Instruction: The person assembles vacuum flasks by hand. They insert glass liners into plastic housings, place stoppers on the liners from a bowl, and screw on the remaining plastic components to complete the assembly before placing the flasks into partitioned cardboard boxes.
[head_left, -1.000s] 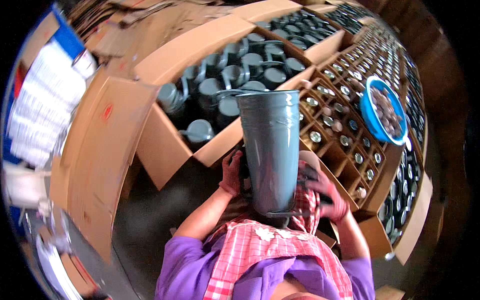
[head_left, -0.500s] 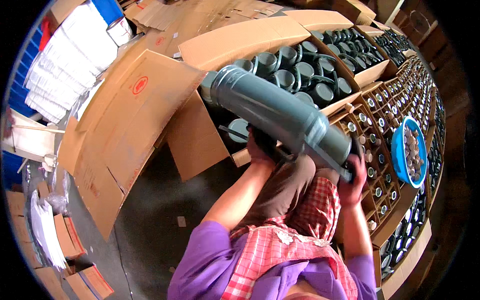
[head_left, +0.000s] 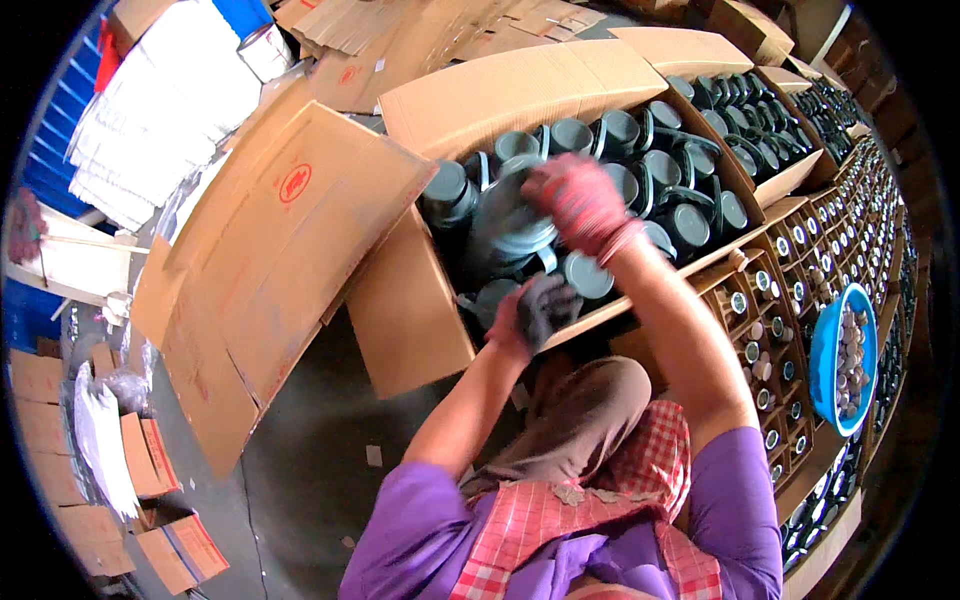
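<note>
A large open cardboard box in front of me holds several dark green flasks with round lids and side handles, packed close together. My right hand, in a reddish glove and smeared by motion, is closed on the upper part of a dark green flask at the box's left end. That flask stands among the others, blurred, and its lower part is hidden. At the box's near edge is my left hand, in a glove with dark fingers. Its fingers curl beside the same flask, and what they grip is hidden.
A bent cardboard flap stands to the left. At right, divided boxes hold bottle-like items with round tops, beside a blue basin of small brownish pieces. White stacked sheets stand at far left.
The flask, held lengthwise above my lap before, is now down in the box. My right hand has moved from its near end over to its top; my left hand is at the box edge.
</note>
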